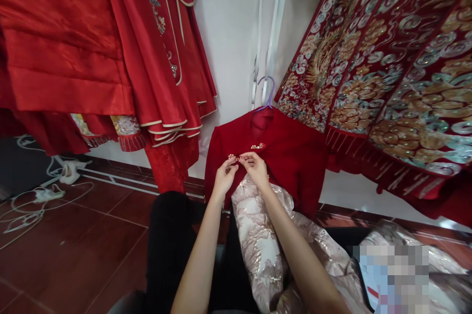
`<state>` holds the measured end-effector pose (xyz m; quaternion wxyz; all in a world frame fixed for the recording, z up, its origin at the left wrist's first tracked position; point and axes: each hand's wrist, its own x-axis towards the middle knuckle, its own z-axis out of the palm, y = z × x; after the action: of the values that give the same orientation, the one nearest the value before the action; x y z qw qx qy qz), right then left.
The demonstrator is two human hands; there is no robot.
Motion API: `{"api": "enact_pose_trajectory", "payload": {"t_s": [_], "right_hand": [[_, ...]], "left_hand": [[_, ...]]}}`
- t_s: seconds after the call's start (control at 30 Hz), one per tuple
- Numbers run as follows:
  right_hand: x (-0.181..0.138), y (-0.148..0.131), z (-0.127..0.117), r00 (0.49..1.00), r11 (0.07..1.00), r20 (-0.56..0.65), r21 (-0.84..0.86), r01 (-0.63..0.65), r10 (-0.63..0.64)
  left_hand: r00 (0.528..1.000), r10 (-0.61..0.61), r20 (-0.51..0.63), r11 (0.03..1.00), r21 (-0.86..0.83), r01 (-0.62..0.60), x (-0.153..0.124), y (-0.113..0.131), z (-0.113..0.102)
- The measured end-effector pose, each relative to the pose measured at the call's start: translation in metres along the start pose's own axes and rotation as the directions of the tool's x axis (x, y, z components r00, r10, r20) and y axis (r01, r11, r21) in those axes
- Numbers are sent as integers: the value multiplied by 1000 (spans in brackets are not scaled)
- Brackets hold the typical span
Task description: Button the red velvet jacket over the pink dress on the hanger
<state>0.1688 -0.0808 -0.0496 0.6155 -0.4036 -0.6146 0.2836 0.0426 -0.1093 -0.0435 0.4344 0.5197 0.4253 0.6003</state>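
Observation:
A dark red jacket [291,157] hangs on a purple hanger [269,93] against the white wall, its hem over a pale pink brocade cloth [258,235]. My left hand [224,176] and my right hand [255,166] meet at the jacket's front. Both pinch a small pearly clasp [236,158] on its closure. A second clasp [258,146] sits just above, near the collar.
Plain red satin garments [110,48] hang at the left. Heavily embroidered red and gold robes [387,68] hang at the right. White cables [33,201] and pale shoes [68,171] lie on the red tile floor at left. A black cloth [169,240] sits below my arms.

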Motion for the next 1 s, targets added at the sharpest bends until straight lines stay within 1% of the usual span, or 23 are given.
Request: {"api": "enact_pose_trajectory", "payload": {"t_s": [0.1, 0.2, 0.3, 0.4, 0.5, 0.63, 0.7, 0.9, 1.0], "right_hand": [[-3, 3, -1, 1000, 999, -4, -24, 21, -21], [-4, 5, 0, 999, 999, -38, -28, 19, -20], [-4, 6, 0, 999, 999, -44, -33, 15, -16], [-3, 7, -2, 1000, 999, -5, -51, 19, -19], [-2, 8, -5, 1000, 999, 13, -34, 8, -7], [-1, 9, -6, 1000, 1000, 6, 26, -2, 2], [-1, 9, -6, 1000, 999, 12, 36, -7, 6], [-1, 7, -6, 1000, 998, 27, -54, 12, -11], [-1, 3, -5, 999, 996, 26, -86, 28, -26]], "left_hand": [[1000, 14, -18, 1000, -24, -14, 0, -1, 0], [1000, 0, -31, 998, -61, -2, 0, -2, -1], [1000, 16, -22, 998, -63, -17, 0, -3, -2], [998, 57, 15, 998, 2, -57, 0, -6, -3], [993, 119, 25, 986, 115, -121, 1, -12, -3], [973, 232, 25, 921, 316, -227, 0, -17, 0], [963, 268, 17, 886, 387, -254, -3, -17, 3], [952, 303, -30, 837, 486, -251, -9, -11, 12], [951, 301, -70, 859, 453, -238, -8, -10, 12]]}}
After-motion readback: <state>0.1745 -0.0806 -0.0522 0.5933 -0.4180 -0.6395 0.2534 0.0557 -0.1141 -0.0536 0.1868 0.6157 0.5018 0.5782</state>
